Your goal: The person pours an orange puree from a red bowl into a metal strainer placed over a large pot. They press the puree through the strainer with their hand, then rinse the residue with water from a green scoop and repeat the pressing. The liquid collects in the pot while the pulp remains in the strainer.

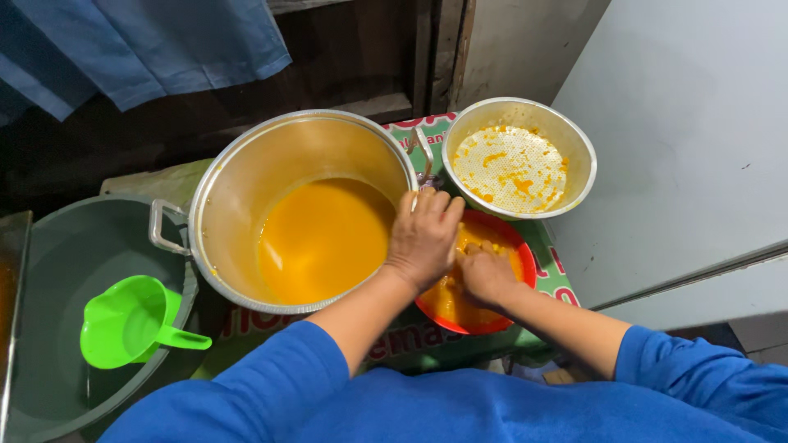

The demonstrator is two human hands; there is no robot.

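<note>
Far left of both hands, a dark green basin (49,271) is sitting with a light green scoop (127,320) lying inside it, handle pointing toward the person. Just left of the hands, a big metal pot (246,164) is holding orange liquid (324,238); its near rim is touching the left hand's wrist side. Left hand (423,238) is lying palm down, fingers extended and close together, spanning the pot rim and the red bowl (525,246); not gripping anything I can see. Fingertips are pointing at a small metal piece on the pot's rim, contact unclear. Right hand (486,275) is sitting just right of it, inside the red bowl, fingers curled down into orange pulp (447,303); can't tell whether it's clenching any. Beyond both hands, a metal strainer bowl (574,139) with orange residue is overlapping the red bowl's far edge. Grey cabinet surface (681,139) is running along the right.
</note>
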